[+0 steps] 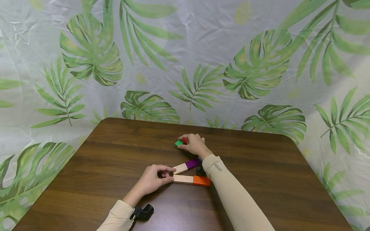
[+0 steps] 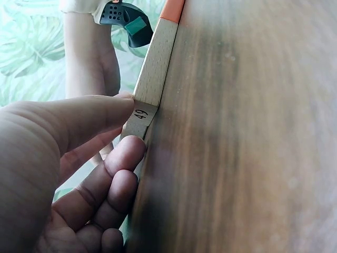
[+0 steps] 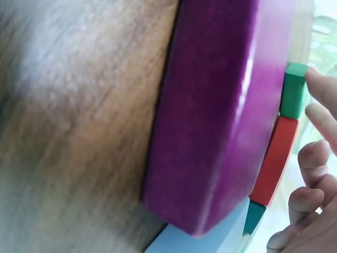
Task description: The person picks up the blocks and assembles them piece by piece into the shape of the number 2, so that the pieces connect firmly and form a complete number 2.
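My left hand (image 1: 153, 179) pinches the near ends of two plain wooden blocks, thumb at one and index finger at the other. The nearer wooden block (image 1: 183, 179) bears a printed 49 on its end in the left wrist view and runs on into an orange block (image 1: 201, 181). Angled away from it, the other wooden block (image 1: 180, 168) meets a purple block (image 1: 192, 163). Farther back, my right hand (image 1: 195, 145) holds a small green block (image 1: 178, 143) between thumb and index finger. A red block (image 3: 275, 161) lies against the green one, under the hand.
Beside the purple block's end is a light blue block (image 3: 210, 232), and a teal block (image 3: 254, 217) follows the red one. My right forearm (image 1: 231, 192) crosses over the right side of the blocks. A leaf-patterned cloth (image 1: 202, 48) hangs behind the brown table (image 1: 260, 166).
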Demonstrator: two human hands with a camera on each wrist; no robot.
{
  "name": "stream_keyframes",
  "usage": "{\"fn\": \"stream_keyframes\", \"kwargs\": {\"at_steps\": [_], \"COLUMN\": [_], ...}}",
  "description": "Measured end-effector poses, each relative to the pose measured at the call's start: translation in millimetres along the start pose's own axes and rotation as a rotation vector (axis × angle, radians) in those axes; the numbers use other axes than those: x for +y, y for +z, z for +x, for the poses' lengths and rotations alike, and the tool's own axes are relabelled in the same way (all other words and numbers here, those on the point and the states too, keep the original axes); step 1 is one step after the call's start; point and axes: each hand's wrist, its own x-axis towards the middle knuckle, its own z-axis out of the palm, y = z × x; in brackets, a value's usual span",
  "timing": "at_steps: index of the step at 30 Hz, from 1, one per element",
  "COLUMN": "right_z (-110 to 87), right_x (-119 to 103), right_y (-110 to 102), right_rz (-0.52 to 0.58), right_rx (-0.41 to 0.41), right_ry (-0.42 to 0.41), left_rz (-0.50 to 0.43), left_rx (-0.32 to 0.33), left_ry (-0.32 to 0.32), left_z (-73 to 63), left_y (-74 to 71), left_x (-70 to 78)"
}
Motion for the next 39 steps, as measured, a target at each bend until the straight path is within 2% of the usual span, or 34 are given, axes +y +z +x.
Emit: {"fn": "stream_keyframes", "kwargs": {"at_steps": [10, 20, 33, 39], "right_z": [-3.4, -15.0, -58.1, -85.6], "right_x": [7, 17, 30, 37], "right_y": [-17, -40, -57, -55], "right_rz": [0.108, 0.27, 0.328, 0.331], "right_rx": [0.075, 0.081, 0.123, 0.158], "right_ry": [-0.063, -0.11, -0.118, -0.102], "left_rz": [0.005, 0.007, -0.024, 0.033], "left_rx": [-0.007, -0.022, -0.019, 0.016], "left_ry": [-0.003, -0.015, -0.005, -0.02], "left_z": [1.9, 2.2, 1.6, -2.3], "left_y": [0.3, -1.2, -13.2, -25.3], "left_x": [0.2, -1.4, -3.3, -2.9]}}
